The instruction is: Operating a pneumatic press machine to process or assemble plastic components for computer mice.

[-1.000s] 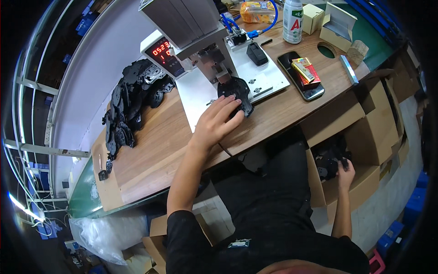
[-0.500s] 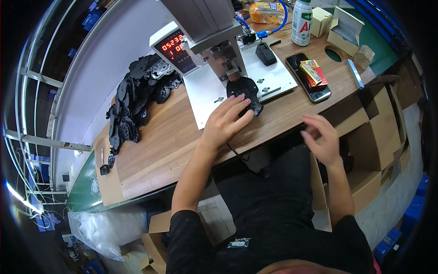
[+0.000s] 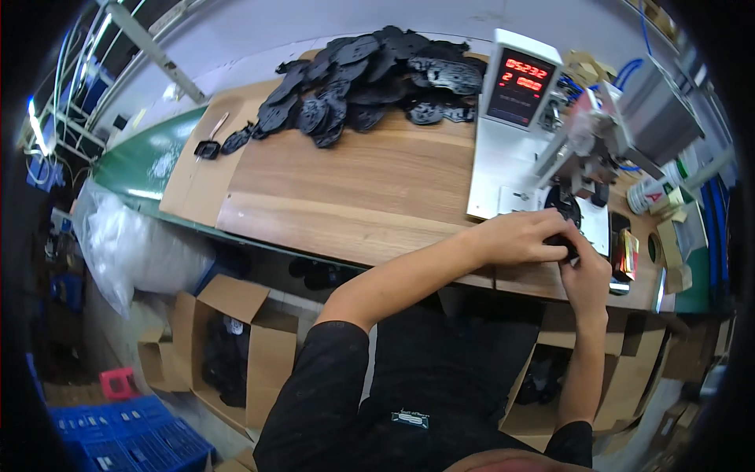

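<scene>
A black plastic part (image 3: 565,206) lies on the white base plate (image 3: 487,185), under the head of the bench press (image 3: 583,181). My left hand (image 3: 523,238) reaches in from the left and closes on its near end with curled fingers. Beside it, my right hand (image 3: 586,274) pinches the same near end, the fingertips of both hands almost touching. The hands cover much of that end. Next to the press column stands a control box (image 3: 519,79) with a lit red display.
A heap of similar black parts (image 3: 354,79) lies toward the back of the wooden table (image 3: 354,189). A phone (image 3: 620,288) with a red-and-yellow pack is right of my hands. Open cartons (image 3: 259,354) holding dark items stand below, with a plastic bag (image 3: 141,252) at left.
The view has swung left, so the press now appears farther right. My right hand, formerly apart and empty, has come to the black part beside my left hand.
</scene>
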The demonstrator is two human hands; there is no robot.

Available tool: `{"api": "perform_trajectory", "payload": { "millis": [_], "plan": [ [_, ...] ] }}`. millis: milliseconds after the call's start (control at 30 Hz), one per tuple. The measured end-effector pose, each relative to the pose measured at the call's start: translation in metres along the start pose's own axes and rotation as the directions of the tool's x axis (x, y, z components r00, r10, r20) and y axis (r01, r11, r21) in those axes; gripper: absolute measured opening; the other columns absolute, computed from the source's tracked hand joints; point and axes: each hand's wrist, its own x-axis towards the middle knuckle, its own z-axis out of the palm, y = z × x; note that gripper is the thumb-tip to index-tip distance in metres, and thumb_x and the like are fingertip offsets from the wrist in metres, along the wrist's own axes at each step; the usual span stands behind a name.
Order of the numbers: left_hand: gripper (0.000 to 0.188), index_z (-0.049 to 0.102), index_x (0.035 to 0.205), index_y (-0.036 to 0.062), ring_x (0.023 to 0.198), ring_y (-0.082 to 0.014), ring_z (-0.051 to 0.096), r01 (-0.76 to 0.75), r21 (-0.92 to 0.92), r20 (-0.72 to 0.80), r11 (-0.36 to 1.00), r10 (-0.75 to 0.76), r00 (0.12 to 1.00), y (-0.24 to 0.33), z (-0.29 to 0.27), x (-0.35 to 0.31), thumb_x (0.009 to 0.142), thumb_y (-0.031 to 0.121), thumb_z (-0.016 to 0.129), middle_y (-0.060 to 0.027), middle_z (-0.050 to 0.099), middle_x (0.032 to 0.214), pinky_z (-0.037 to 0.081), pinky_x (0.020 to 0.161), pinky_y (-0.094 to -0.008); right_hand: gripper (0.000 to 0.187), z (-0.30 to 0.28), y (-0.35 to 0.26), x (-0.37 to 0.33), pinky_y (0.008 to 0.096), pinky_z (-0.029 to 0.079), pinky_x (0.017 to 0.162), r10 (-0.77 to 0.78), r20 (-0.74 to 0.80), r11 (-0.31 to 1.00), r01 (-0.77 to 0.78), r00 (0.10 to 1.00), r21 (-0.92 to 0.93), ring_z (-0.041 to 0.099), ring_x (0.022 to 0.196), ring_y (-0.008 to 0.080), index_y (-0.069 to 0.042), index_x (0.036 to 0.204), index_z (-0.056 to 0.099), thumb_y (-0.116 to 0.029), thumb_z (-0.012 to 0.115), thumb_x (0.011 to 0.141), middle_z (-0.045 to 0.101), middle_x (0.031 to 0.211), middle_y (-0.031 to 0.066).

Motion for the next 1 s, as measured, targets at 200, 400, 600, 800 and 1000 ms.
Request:
{"api": "perform_trajectory", "payload": {
  "millis": [200,400,600,800,1000],
  "plan": [
    [0.031,0.064,0.103,0.0067,0.102,-0.0322,0.063,0.056,0.165,-0.192,0.985,-0.023,0.981,-0.033,-0.051,-0.017,0.073,0.009,0.072,-0.0133,0.060,0.109,0.055,0.088,-0.0426,0.054,0.006,0.002,0.007,0.0299,0.051,0.058,-0.023,0.022,0.999,0.022,1.000,0.049,0.066,0.060,0.0209,-0.005,0.127,0.066,0.005,0.071,0.073,0.074,0.110,0.0140],
    [0.048,0.058,0.129,-0.0026,0.127,-0.0375,0.052,0.509,0.669,-0.269,0.541,-0.462,0.845,-0.085,-0.198,-0.119,0.086,0.015,0.070,-0.0221,0.059,0.131,0.041,0.110,-0.0459,0.048,0.002,0.007,0.006,0.0291,0.051,0.058,-0.041,-0.007,0.997,0.042,0.999,0.060,0.068,0.063,0.0215,-0.001,0.120,0.066,0.006,0.071,0.073,0.072,0.119,0.0134],
    [0.058,0.054,0.133,-0.0059,0.136,-0.0405,0.046,0.701,0.641,-0.229,0.312,-0.794,0.563,-0.035,-0.232,-0.220,0.091,0.032,0.067,-0.0285,0.047,0.146,0.039,0.111,-0.0428,0.047,0.005,0.011,0.004,0.0297,0.052,0.059,-0.110,-0.045,0.993,0.112,0.993,0.048,0.068,0.063,0.0224,-0.002,0.118,0.067,0.006,0.070,0.071,0.071,0.121,0.0139],
    [0.036,0.063,0.109,0.0013,0.095,-0.0336,0.065,0.857,0.419,-0.431,0.301,-0.764,0.480,0.008,-0.234,-0.204,0.089,0.031,0.069,-0.0168,0.068,0.098,0.051,0.084,-0.0425,0.049,0.002,0.000,0.007,0.0303,0.053,0.061,-0.024,0.013,0.998,0.024,1.000,0.060,0.068,0.064,0.0221,-0.003,0.118,0.067,0.006,0.070,0.070,0.070,0.123,0.0134],
    [0.033,0.068,0.101,0.0007,0.089,-0.0343,0.063,0.690,0.691,-0.277,0.215,-0.803,0.528,0.019,-0.220,-0.186,0.088,0.031,0.071,-0.0151,0.066,0.094,0.049,0.078,-0.0430,0.052,0.003,0.007,0.000,0.0373,0.057,0.072,-0.009,0.015,1.000,0.008,1.000,0.029,0.072,0.085,0.0293,-0.011,0.122,0.066,0.001,0.066,0.071,0.071,0.121,0.0087]
  ]
}}
